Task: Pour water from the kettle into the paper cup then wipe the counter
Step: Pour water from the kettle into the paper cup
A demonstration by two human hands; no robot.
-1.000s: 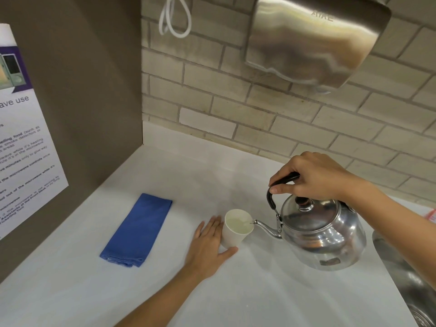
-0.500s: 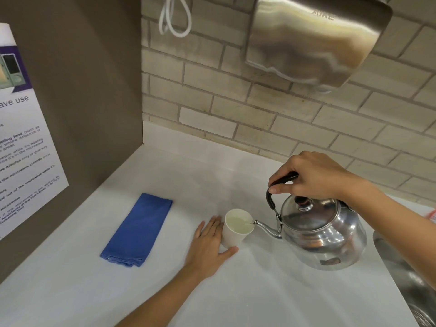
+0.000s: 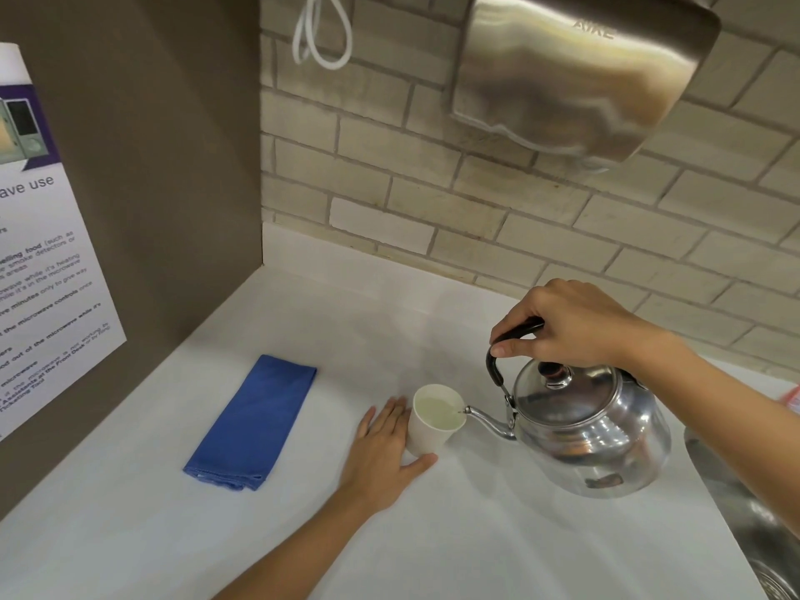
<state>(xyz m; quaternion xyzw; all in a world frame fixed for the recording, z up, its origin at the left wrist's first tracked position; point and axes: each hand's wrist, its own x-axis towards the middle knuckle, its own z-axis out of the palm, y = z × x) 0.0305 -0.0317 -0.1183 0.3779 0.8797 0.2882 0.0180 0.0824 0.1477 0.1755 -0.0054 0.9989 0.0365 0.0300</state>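
Note:
A white paper cup [image 3: 426, 439] stands on the white counter [image 3: 476, 534] with water in it. My left hand [image 3: 381, 452] lies flat on the counter against the cup, with the fingers along its left side and the thumb curled round its front. A shiny steel kettle [image 3: 593, 435] hangs tilted just right of the cup, its spout tip over the cup's rim. My right hand [image 3: 567, 326] grips the kettle's black handle from above. A folded blue cloth [image 3: 255, 422] lies on the counter to the left, apart from both hands.
A steel sink [image 3: 757, 513] starts at the counter's right edge. A metal hand dryer [image 3: 575, 75] and a white cable loop [image 3: 320, 32] hang on the brick wall behind. A brown side panel with a paper notice [image 3: 39, 275] closes off the left.

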